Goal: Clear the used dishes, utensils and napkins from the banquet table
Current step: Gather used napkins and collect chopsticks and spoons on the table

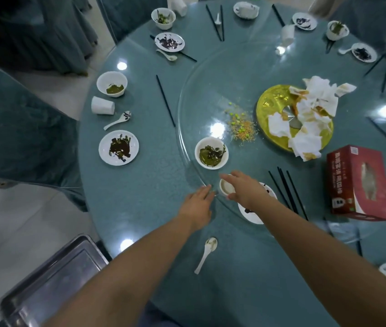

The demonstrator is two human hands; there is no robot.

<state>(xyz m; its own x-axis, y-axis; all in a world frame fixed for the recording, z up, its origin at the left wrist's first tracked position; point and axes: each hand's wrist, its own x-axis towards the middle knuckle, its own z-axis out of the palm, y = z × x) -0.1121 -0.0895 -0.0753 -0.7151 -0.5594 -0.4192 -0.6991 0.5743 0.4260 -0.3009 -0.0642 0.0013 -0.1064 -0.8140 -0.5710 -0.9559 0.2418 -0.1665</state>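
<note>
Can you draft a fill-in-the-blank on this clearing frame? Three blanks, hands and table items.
1. The right hand grips a small white ____ at the glass turntable's edge.
2. The crumpled napkins lie piled on a ____-coloured plate.
3. The tissue box to the right of the black chopsticks is ____ in colour.

Missing words: cup; gold; red

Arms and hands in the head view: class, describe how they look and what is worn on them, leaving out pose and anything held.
Both forearms are bare right to the bottom edge of the picture; no sleeve shows. The left hand and the right hand wear no gloves. No watch, bracelet or ring is visible on either.
</note>
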